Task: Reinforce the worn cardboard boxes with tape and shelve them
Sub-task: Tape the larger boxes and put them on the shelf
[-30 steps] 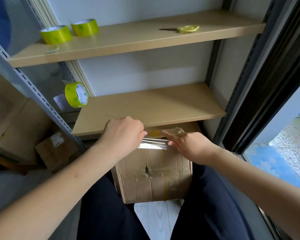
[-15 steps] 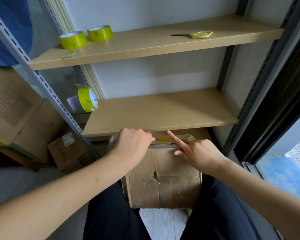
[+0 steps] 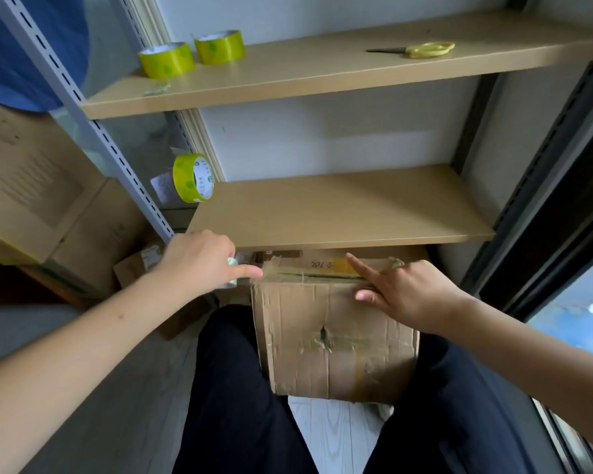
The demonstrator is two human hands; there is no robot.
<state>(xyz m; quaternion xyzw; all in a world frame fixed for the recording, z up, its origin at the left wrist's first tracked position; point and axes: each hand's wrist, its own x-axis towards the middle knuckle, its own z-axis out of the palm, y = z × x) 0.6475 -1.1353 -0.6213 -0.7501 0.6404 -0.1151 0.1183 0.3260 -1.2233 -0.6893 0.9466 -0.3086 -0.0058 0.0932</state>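
Bearing illegible handwriting, cardboard box [image 3: 332, 340] under fingers [image 3: 355, 265].
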